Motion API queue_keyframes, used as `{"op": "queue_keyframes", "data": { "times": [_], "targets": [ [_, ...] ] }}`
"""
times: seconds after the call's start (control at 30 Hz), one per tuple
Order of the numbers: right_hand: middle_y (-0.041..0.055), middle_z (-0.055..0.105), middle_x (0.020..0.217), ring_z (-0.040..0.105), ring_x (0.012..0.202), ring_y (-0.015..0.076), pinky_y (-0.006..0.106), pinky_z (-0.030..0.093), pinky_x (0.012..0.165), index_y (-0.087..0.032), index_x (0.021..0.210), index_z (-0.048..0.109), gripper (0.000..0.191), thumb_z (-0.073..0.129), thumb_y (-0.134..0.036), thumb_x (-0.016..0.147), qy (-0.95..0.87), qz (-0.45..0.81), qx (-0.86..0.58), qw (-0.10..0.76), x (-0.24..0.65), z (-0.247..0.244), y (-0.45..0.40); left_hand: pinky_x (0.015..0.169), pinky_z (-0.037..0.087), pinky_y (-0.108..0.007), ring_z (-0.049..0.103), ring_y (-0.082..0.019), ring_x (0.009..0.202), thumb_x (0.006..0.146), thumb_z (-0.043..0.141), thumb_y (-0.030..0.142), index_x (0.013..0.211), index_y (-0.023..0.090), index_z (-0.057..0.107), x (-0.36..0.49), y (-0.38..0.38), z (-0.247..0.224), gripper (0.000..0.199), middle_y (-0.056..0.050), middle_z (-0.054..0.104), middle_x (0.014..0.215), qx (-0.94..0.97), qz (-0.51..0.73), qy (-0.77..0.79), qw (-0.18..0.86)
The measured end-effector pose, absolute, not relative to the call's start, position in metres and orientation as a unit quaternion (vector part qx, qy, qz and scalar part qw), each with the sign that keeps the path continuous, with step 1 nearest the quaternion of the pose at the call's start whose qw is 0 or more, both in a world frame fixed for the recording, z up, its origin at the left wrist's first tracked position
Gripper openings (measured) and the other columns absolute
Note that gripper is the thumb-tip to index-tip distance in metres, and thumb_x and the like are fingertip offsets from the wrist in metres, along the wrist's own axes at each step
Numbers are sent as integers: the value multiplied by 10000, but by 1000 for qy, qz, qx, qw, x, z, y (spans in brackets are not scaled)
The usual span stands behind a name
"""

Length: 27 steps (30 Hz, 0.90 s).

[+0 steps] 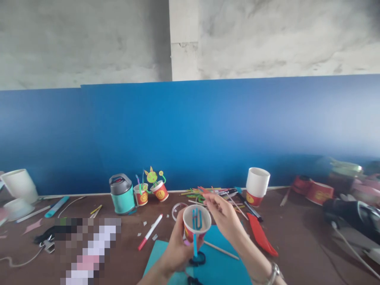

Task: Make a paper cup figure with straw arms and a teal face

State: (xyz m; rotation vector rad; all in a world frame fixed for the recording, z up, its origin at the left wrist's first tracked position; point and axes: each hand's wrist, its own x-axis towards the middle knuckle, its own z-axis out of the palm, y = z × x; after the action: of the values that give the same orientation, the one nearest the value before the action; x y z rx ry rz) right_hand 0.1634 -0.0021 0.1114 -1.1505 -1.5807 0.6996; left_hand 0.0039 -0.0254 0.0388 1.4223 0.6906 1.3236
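On our left, a turquoise container with a grey lid (122, 196) is standing beside two small red-and-white paper cups, the nearer-to-centre one (160, 191) bearing a green cat-like face (151, 176). A red-and-white marker (150, 232) is lying between them and our left hand (177, 250). Our left fingers are gripping a white paper cup with a red band (188, 234) above a turquoise sheet (156, 253), its mouth facing us; bent blue strips (199, 221) are showing inside, and another blue strip (195, 244) is hanging down its near side. To hold it well, we are probably wanting a light, steady grip that is sparing the thin wall. Our right hand (224, 217) is hovering just beside the rim, fingers partly curled; we cannot tell whether they are pinching anything. Farther right, a red flat piece (261, 235) is lying near stacked white cups (257, 184).
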Motion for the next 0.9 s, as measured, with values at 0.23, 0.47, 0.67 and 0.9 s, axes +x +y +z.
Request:
{"op": "queue_keyframes", "data": {
  "times": [0.23, 0.47, 0.67, 0.9],
  "targets": [
    [35, 693, 730, 632, 733, 215, 297, 486, 670, -167, 747, 715, 311, 637, -462, 807, -735, 426, -366, 379, 180, 117, 3, 856, 477, -383, 613, -273, 992, 636, 851, 414, 1298, 252, 524, -7, -27, 43, 756, -76, 682, 1039, 499, 516, 248, 650],
    [26, 632, 661, 560, 634, 158, 248, 381, 585, -159, 661, 662, 243, 550, -225, 866, -802, 202, -429, 363, 174, 115, -4, 686, 460, -292, 607, -211, 784, 534, 882, 500, 961, 138, 680, -4, -16, 45, 596, -85, 679, 852, 491, 516, 325, 622],
    [22, 622, 680, 559, 641, 146, 235, 365, 582, -164, 646, 618, 274, 492, -177, 889, -824, 167, -424, 338, 173, 115, -6, 612, 419, -256, 566, -160, 662, 540, 878, 505, 812, 118, 688, 1, -16, 51, 510, -53, 643, 707, 503, 515, 349, 600],
    [3, 582, 677, 545, 641, 135, 228, 337, 585, -175, 649, 564, 235, 470, -99, 850, -846, 128, -414, 311, 174, 122, -13, 631, 452, -276, 603, -188, 681, 579, 867, 494, 820, 116, 696, -1, -16, 48, 480, -73, 656, 709, 505, 519, 316, 613]
  ]
}}
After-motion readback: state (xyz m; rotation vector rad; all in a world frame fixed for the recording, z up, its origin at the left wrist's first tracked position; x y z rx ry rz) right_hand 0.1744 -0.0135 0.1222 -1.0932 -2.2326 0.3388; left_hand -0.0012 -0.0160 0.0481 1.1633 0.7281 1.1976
